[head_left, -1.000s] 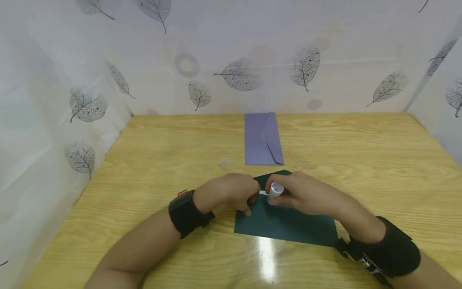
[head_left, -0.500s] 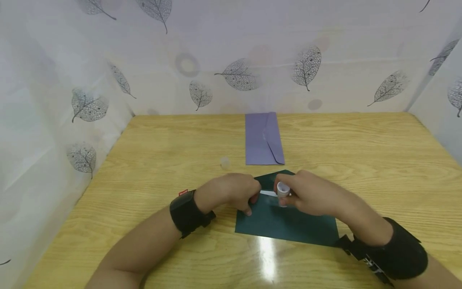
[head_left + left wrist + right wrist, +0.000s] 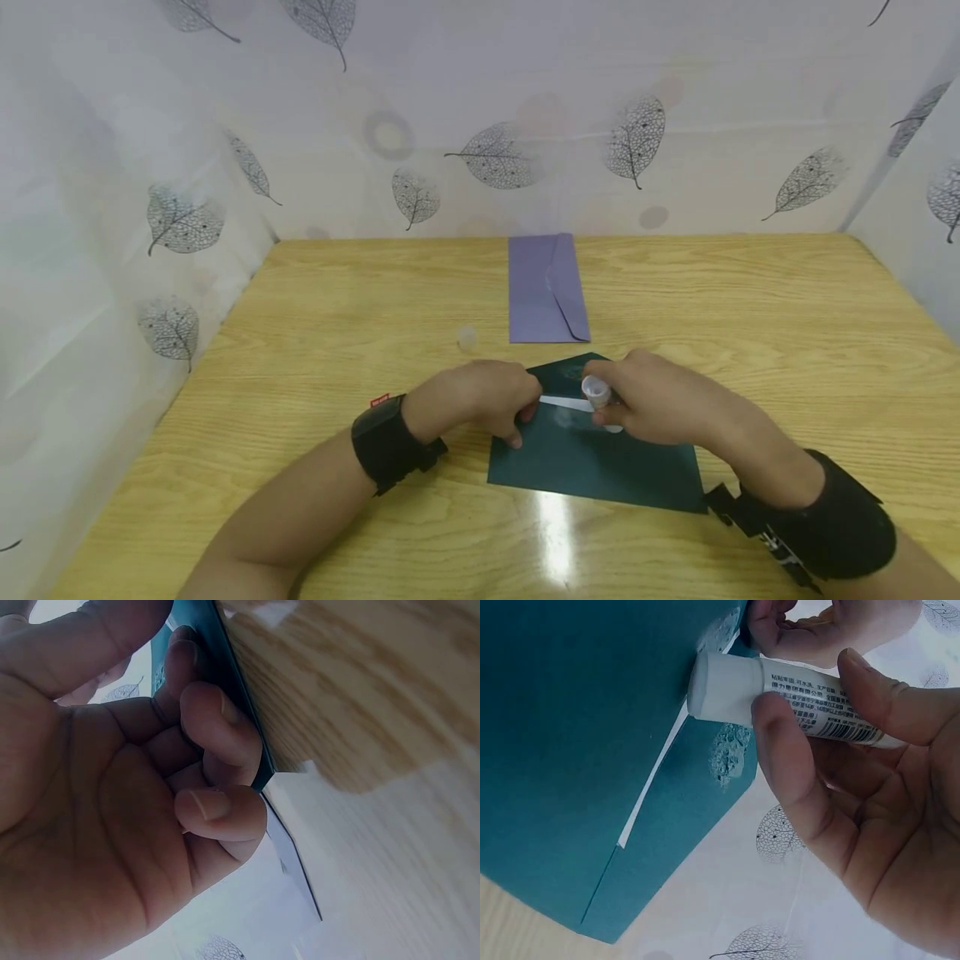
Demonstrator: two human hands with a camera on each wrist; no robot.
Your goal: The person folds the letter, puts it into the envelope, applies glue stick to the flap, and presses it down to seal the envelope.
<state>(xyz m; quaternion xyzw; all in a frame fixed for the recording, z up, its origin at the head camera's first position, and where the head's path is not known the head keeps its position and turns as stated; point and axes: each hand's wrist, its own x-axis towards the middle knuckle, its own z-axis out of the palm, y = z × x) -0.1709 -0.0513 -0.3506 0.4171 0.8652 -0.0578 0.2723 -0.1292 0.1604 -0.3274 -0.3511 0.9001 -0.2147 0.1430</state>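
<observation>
A dark green envelope (image 3: 592, 471) lies flat on the table, a strip of white paper (image 3: 562, 402) showing along its flap line. My left hand (image 3: 483, 398) presses on its left end with loosely bent fingers; in the left wrist view those fingers (image 3: 225, 739) sit against the envelope's edge. In my right hand (image 3: 663, 404) is a white glue stick (image 3: 802, 697), pinched between thumb and fingers, its working end down on the envelope beside the white strip. Whitish glue smears (image 3: 730, 754) mark the flap and the body near the strip.
A purple envelope (image 3: 536, 292) lies farther back on the wooden table (image 3: 360, 308). Left of it sits a small translucent cap (image 3: 467, 337). A leaf-patterned curtain (image 3: 562, 125) stands behind the table and at both sides.
My right hand has slid rightward along the envelope with the glue stick, uncovering more of the white strip and the glue smears. My left hand has stayed in place.
</observation>
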